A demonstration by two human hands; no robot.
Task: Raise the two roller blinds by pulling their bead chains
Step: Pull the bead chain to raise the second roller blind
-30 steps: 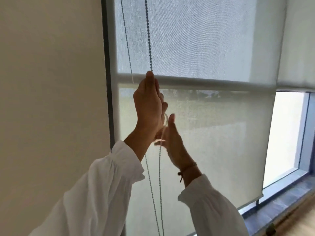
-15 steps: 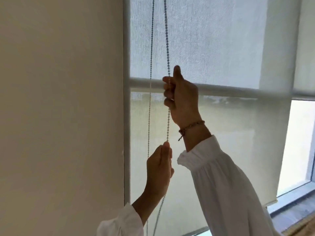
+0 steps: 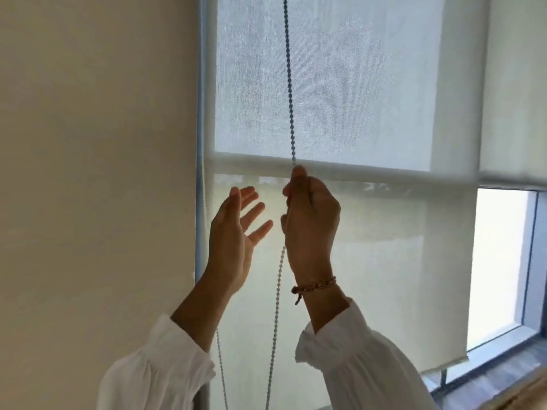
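Judging from its thin, limp, beaded form, the bead chain (image 3: 288,84) is expected to be light and a little slippery, best taken in a closed fist on the taut strand that hangs in front of the roller blind (image 3: 340,84), near the window's left edge. That strand is clasped in the right hand (image 3: 310,214), fingers curled fully round it and thumb up. The left hand (image 3: 233,232) is held spread wide just beside it, touching nothing.
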